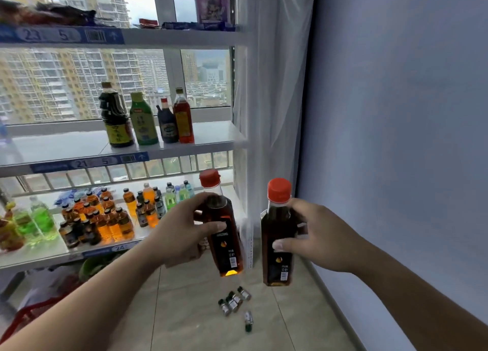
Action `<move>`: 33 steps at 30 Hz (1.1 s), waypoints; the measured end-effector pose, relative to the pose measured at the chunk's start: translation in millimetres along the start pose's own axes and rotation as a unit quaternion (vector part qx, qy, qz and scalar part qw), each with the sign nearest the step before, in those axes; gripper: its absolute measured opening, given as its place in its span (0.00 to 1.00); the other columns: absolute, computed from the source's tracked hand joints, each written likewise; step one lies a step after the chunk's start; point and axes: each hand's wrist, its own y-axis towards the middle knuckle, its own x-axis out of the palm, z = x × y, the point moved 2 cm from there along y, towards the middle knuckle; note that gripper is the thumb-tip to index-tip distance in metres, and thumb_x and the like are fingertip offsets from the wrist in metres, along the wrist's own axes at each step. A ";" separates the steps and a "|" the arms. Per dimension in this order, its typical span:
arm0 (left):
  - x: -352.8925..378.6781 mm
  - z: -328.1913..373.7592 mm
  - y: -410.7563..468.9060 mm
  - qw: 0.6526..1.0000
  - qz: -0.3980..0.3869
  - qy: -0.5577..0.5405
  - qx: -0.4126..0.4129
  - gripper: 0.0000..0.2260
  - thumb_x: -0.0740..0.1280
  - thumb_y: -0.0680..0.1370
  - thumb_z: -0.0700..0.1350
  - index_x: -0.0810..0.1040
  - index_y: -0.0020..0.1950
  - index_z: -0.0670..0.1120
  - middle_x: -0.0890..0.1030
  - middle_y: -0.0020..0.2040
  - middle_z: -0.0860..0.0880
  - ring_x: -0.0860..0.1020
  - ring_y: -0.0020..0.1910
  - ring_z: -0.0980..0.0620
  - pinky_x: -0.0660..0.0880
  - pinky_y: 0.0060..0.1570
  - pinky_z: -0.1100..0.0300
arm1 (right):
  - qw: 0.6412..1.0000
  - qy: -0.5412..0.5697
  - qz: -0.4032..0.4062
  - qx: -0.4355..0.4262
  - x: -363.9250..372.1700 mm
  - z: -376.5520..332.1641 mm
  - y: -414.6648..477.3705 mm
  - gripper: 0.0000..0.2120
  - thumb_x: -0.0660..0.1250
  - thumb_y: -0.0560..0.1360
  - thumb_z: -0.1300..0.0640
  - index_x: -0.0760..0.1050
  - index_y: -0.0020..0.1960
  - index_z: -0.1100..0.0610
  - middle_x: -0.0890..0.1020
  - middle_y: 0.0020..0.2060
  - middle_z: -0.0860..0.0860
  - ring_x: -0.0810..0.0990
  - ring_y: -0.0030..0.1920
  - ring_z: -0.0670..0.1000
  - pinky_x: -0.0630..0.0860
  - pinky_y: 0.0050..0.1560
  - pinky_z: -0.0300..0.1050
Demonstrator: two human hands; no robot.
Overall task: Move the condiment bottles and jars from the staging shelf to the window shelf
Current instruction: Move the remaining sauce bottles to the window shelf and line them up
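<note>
- Left hand is clamping a red-capped bottle of dark brown liquid, fingers wrapping the shoulder, thumb lying across the black label; bottle is tilting slightly, cap leaning left, base to the right
- Right hand is gripping a second red-capped dark bottle of the same kind, thumb pressing the front, fingers curling round the far side; this one is standing close to upright
- Both bottles are hanging in the air in front of the white shelf unit, near each other but not touching, below the level of the middle shelf
- Middle shelf, backed by the window, is carrying four condiment bottles in a row: a large dark jug with handle, a green-labelled bottle, a small dark bottle with red cap, a tall red bottle; neighbours are sitting just beside one another
- Space to the right of the red bottle is lying bare
- Lower shelf is crowding with small drink bottles, orange, green and dark
- Several tiny vials are lying on the tiled floor below the held bottles
- White curtain is hanging right of the unit, plain wall beyond
</note>
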 end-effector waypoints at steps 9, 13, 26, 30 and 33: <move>-73.7 -63.4 148.9 0.999 0.013 0.014 0.028 0.21 0.78 0.74 0.51 0.75 0.59 0.69 0.81 0.57 0.63 0.83 0.50 0.65 0.75 0.42 0.71 | 1.000 -0.006 0.027 -0.003 6.2 -3.3 163.5 0.29 0.78 0.68 0.41 0.75 0.66 0.42 0.85 0.55 0.38 0.83 0.56 0.40 0.81 0.63 0.53; -94.1 -81.6 206.6 0.999 0.012 0.014 0.035 0.21 0.78 0.74 0.49 0.76 0.63 0.64 0.82 0.56 0.64 0.83 0.49 0.65 0.74 0.43 0.72 | 1.000 0.005 0.030 -0.003 7.7 5.9 222.4 0.26 0.80 0.71 0.47 0.75 0.66 0.42 0.85 0.56 0.38 0.83 0.57 0.40 0.80 0.63 0.51; -127.1 -155.8 421.4 0.996 0.060 0.063 0.015 0.27 0.79 0.73 0.50 0.76 0.70 0.57 0.81 0.53 0.66 0.83 0.47 0.67 0.76 0.47 0.66 | 1.000 0.017 0.015 -0.010 -7.1 68.9 443.8 0.26 0.79 0.74 0.50 0.72 0.68 0.44 0.83 0.62 0.42 0.81 0.63 0.48 0.78 0.68 0.58; -143.1 -167.1 486.7 0.988 0.077 0.127 0.028 0.27 0.78 0.73 0.54 0.76 0.71 0.55 0.81 0.55 0.63 0.77 0.51 0.69 0.72 0.50 0.66 | 0.999 0.024 0.001 -0.022 -19.4 87.3 508.5 0.27 0.80 0.73 0.51 0.73 0.68 0.45 0.83 0.60 0.42 0.82 0.62 0.47 0.79 0.67 0.56; -155.0 -175.8 531.7 0.985 0.091 0.147 0.025 0.27 0.78 0.73 0.56 0.77 0.71 0.55 0.81 0.56 0.62 0.76 0.50 0.72 0.72 0.49 0.67 | 0.999 0.016 -0.007 -0.034 -23.5 98.6 550.3 0.27 0.80 0.73 0.50 0.73 0.68 0.44 0.83 0.60 0.41 0.82 0.62 0.46 0.79 0.67 0.56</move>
